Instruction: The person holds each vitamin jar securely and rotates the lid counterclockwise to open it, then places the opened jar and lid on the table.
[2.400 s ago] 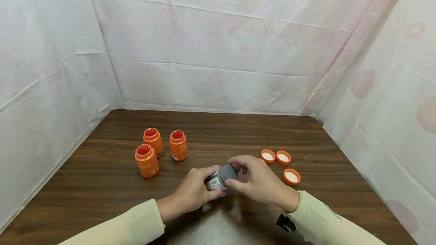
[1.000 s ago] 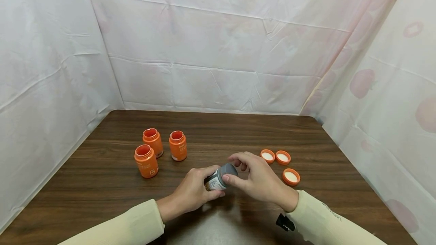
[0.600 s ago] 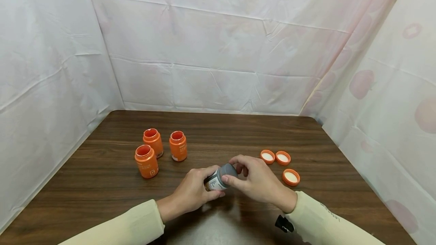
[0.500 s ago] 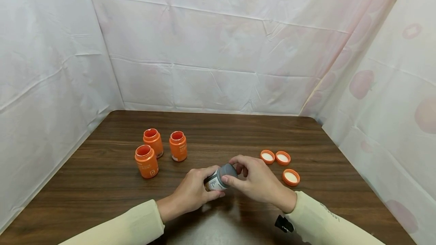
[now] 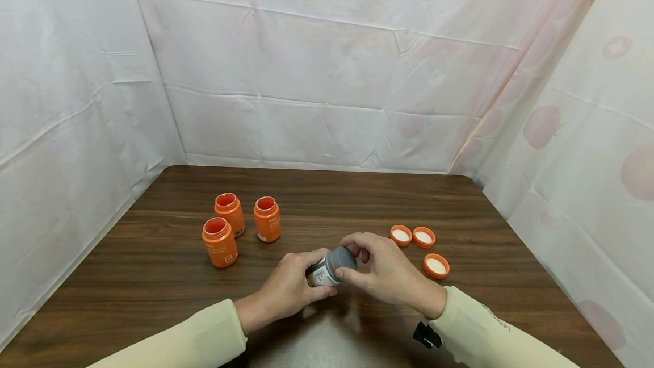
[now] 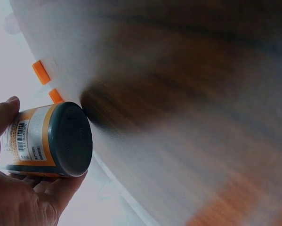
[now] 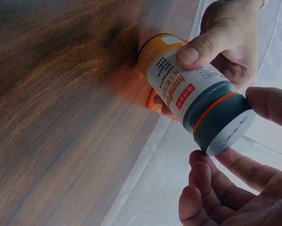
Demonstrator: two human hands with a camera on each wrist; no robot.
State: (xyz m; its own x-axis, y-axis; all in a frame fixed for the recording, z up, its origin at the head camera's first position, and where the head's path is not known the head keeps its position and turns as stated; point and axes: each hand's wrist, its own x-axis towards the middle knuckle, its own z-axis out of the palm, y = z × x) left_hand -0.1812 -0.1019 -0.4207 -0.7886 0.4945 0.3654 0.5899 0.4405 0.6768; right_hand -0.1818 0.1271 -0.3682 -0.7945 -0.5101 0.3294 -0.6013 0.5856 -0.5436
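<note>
My left hand [image 5: 288,284] grips a small supplement bottle [image 5: 323,274] round its body, tilted with its top toward the right. The bottle has a grey base [image 6: 72,139] and a white and orange label [image 7: 178,89] with print and a barcode. On its top sits a dark grey screw cap [image 7: 225,127], with a thin orange line at its lower edge. Thumb and fingertips of my right hand [image 5: 385,268] pinch this cap from opposite sides; the other fingers curl loosely below it in the right wrist view.
Three uncapped orange bottles stand upright at the left: a front one [image 5: 221,246], a rear one [image 5: 230,213] and a right one [image 5: 268,219]. Three orange caps [image 5: 401,235] lie with white insides up, right of my right hand. Pale curtains [image 5: 317,72] enclose the dark wooden table [image 5: 332,192].
My right hand's fingers and thumb have shifted round the grey cap, opening a little off it and closing on it again. My left hand and the bottle have stayed in place.
</note>
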